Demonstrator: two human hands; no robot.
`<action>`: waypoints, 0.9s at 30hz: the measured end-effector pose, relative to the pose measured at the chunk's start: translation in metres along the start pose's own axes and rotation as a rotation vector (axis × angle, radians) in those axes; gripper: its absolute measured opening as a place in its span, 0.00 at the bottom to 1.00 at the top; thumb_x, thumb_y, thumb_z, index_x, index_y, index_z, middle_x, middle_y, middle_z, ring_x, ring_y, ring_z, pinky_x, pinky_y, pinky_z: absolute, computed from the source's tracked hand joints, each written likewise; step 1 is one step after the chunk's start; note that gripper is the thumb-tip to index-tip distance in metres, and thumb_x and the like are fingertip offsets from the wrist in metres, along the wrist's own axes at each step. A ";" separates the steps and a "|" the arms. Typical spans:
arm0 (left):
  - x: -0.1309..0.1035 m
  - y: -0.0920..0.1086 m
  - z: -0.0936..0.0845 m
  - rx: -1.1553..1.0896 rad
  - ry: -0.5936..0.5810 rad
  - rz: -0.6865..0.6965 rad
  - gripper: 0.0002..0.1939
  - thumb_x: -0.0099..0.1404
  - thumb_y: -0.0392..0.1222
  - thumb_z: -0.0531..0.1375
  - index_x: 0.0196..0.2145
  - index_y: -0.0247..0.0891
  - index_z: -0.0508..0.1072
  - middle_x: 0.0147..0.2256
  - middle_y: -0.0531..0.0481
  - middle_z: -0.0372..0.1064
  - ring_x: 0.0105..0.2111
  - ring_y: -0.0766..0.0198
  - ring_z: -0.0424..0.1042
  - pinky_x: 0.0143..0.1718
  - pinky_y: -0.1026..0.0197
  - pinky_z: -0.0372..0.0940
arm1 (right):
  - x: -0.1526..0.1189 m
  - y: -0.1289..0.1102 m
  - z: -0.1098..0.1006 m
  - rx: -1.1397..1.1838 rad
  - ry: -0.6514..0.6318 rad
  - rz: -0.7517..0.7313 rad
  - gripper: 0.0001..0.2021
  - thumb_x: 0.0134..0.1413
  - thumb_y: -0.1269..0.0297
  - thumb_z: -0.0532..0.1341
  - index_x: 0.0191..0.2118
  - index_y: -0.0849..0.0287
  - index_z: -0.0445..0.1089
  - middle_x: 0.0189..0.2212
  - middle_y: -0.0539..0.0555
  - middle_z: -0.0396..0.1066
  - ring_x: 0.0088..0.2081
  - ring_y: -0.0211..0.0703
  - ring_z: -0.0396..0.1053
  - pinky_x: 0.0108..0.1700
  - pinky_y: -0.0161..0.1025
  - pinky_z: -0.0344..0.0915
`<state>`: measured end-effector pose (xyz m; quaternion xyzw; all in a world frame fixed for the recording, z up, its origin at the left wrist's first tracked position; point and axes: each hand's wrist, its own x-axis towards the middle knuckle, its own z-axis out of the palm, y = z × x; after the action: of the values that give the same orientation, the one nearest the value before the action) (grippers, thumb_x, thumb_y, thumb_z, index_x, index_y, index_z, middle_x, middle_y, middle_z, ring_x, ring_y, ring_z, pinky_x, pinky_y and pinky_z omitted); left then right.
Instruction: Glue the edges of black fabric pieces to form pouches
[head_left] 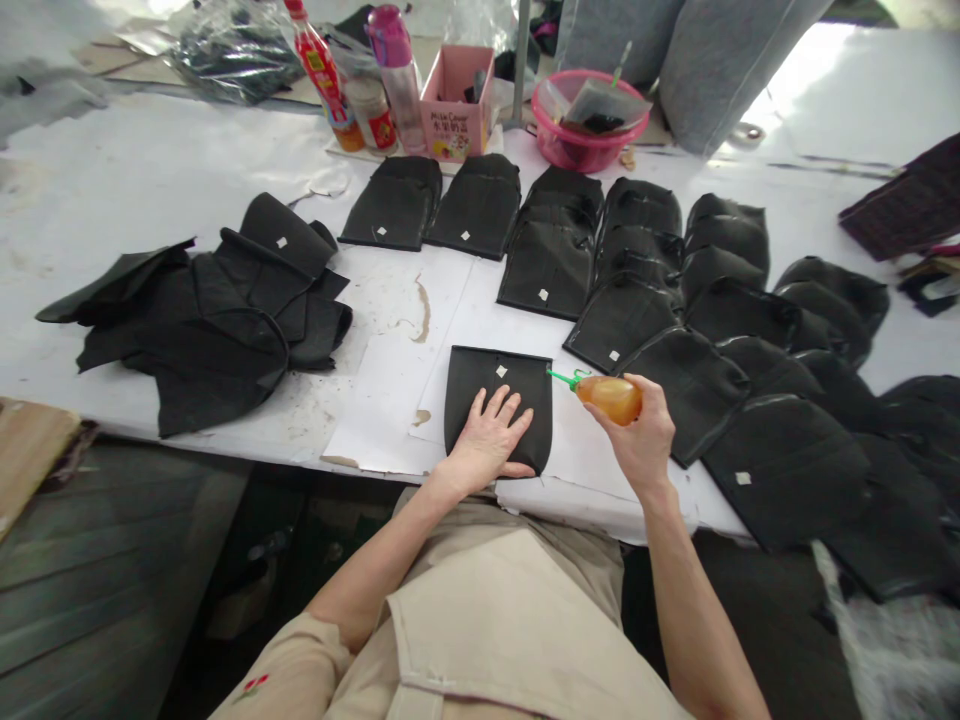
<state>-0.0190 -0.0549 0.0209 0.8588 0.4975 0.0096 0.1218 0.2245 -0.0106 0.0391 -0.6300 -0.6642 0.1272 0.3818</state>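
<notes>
Black pc (466, 390) mid-job at near edge of the white table (390, 380), as I see it on remote feed.

I've got L hand (491, 435) flat on the pc, fingers spread wide; R hand (651, 430) has its fingers wrapped round a squeeze bottle (611, 402) of amber liquid, green nozzle (562, 378) at the pc's right edge nr the far corner, contact unclear. Progress, my est.: partway. Overlapping pcs (544, 265) in rows, far centre to right, some w/ shiny edges, look done for this stage; loose pile (217, 340) of black cut pcs, left, is prob. what remains. Current pc sits btwn the two; can't tell how much of its edge has had liquid.
</notes>
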 end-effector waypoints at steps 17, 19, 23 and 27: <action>0.000 0.000 -0.001 -0.006 -0.013 -0.009 0.47 0.59 0.68 0.65 0.67 0.36 0.65 0.67 0.31 0.57 0.70 0.37 0.50 0.69 0.31 0.46 | -0.040 -0.009 -0.023 -0.035 -0.012 0.027 0.31 0.50 0.41 0.71 0.54 0.55 0.69 0.45 0.56 0.73 0.45 0.52 0.74 0.49 0.49 0.72; 0.000 0.000 -0.001 -0.008 -0.020 -0.012 0.47 0.60 0.68 0.66 0.67 0.36 0.64 0.68 0.31 0.57 0.70 0.37 0.50 0.69 0.31 0.45 | -0.045 -0.009 -0.026 -0.038 -0.017 0.049 0.32 0.50 0.41 0.71 0.54 0.55 0.69 0.45 0.55 0.73 0.45 0.52 0.74 0.48 0.49 0.72; 0.000 0.000 -0.003 -0.016 -0.032 -0.014 0.47 0.60 0.67 0.66 0.67 0.36 0.64 0.68 0.31 0.57 0.70 0.36 0.50 0.69 0.31 0.45 | -0.054 -0.011 -0.031 -0.034 -0.033 0.075 0.32 0.50 0.41 0.71 0.54 0.55 0.69 0.45 0.55 0.73 0.46 0.53 0.74 0.50 0.50 0.72; 0.000 0.000 -0.004 -0.022 -0.024 -0.016 0.46 0.60 0.66 0.66 0.67 0.36 0.65 0.68 0.31 0.57 0.70 0.37 0.50 0.69 0.31 0.45 | -0.063 -0.012 -0.035 -0.036 -0.033 0.072 0.32 0.50 0.42 0.72 0.55 0.55 0.68 0.46 0.56 0.73 0.47 0.53 0.74 0.51 0.51 0.72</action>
<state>-0.0194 -0.0545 0.0246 0.8536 0.5025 0.0041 0.1372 0.2336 -0.0826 0.0491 -0.6580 -0.6494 0.1393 0.3547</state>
